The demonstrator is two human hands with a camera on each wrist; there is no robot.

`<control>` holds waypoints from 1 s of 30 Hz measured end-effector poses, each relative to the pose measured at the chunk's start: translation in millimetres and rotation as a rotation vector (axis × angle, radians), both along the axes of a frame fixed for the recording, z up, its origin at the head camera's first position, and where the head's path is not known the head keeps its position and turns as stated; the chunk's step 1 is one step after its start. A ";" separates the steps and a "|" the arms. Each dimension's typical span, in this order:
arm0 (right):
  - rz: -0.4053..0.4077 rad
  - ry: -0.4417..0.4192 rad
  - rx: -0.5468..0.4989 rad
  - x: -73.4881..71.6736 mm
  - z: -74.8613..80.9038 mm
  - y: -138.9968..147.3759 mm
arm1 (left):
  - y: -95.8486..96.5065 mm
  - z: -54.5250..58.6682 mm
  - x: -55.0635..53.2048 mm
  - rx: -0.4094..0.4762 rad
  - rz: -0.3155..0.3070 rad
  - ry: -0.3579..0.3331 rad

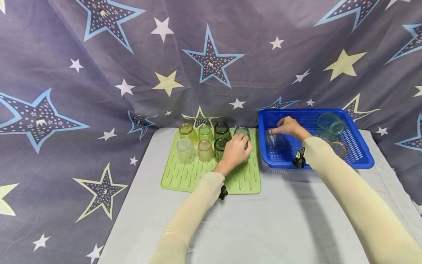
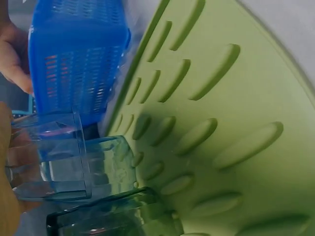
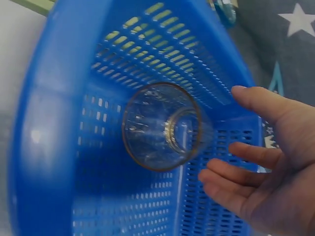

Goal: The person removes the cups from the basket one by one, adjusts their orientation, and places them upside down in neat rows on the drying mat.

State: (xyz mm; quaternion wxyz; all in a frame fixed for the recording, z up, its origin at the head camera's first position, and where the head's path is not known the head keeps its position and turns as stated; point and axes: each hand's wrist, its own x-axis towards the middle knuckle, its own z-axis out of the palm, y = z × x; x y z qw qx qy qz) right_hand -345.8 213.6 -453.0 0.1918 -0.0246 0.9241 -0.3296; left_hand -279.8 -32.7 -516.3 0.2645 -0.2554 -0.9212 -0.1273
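I count seven mat glasses point(image 1: 205, 150); left hand point(image 1: 235, 149) grips an eighth glass point(image 2: 51, 157). Right hand point(image 1: 291, 127) spread; basket point(image 1: 298, 112) glasses point(image 1: 328, 121) overlap, count unclear.

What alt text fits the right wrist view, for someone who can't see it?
A person's open right hand is close to a clear drinking glass inside a blue perforated plastic basket, with star-patterned fabric beyond.

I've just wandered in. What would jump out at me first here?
Probably the starry cloth filling the background, and the bright blue basket on the right, with glassware inside. Next come the tinted glasses grouped on a green mat, left of the basket. Then the hands: the left hand grips a bluish glass at the mat, while the right hand reaches into the basket.
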 end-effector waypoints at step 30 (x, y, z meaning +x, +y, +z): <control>-0.010 0.038 0.100 0.8 -26.5 -6.0 | 11.3 -25.5 -7.1 -0.076 0.032 0.058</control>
